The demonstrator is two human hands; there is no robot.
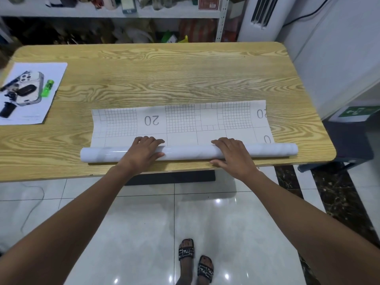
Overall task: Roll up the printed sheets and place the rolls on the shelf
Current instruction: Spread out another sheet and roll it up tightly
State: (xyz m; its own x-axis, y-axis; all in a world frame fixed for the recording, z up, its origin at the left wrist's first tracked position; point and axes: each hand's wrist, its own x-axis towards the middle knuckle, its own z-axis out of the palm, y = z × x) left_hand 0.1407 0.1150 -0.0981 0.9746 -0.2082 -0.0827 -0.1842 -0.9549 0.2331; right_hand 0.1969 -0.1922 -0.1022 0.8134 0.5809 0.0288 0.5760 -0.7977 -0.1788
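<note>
A long white sheet with a printed grid and the number 20 [181,120] lies flat on the wooden table [185,75]. Its near part is wound into a glossy white roll [189,152] that runs along the table's front edge. My left hand [141,150] rests over the roll left of its middle, fingers curled over the top and thumb on the near side. Over the roll right of the middle lies my right hand [232,154], in the same hold. The unrolled part stretches away from the roll toward the table's middle.
A white paper [51,73] at the table's left edge carries a phone [30,87], a green lighter [47,88] and small black gadgets. A stocked white shelf [115,13] stands behind the table. A white appliance [263,17] is at the back right, a dark stool [347,140] to the right.
</note>
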